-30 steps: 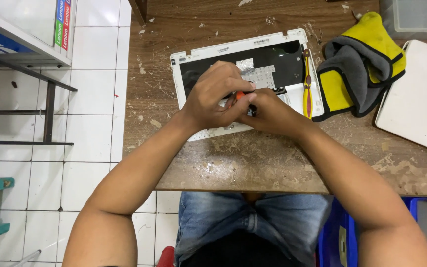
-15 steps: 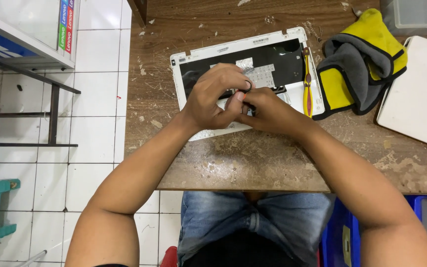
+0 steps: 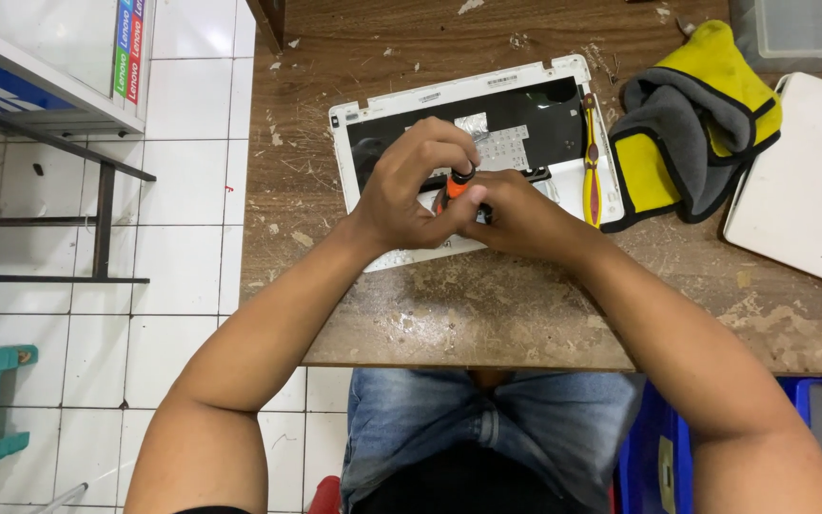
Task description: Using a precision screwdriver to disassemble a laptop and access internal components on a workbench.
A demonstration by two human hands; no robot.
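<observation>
Your left hand (image 3: 411, 186) and right hand (image 3: 516, 214) both grip orange-handled screwdriver (image 3: 453, 188) over opened white laptop base (image 3: 473, 100); yellow-handled tool (image 3: 590, 162) at 3 o'clock.

This looks like a small electronics repair workshop. A scarred, chipped wooden worktop (image 3: 525, 305) carries an opened white laptop shell (image 3: 468, 105) near its far left corner, with a yellow-handled screwdriver (image 3: 590, 162) lying on the shell's right side. A grey-and-yellow cloth (image 3: 696, 133) lies just right of it, and another white laptop (image 3: 806, 181) sits at the right edge. White floor tiles (image 3: 183, 238) and a glass display counter (image 3: 40, 57) lie beyond the left edge.
</observation>
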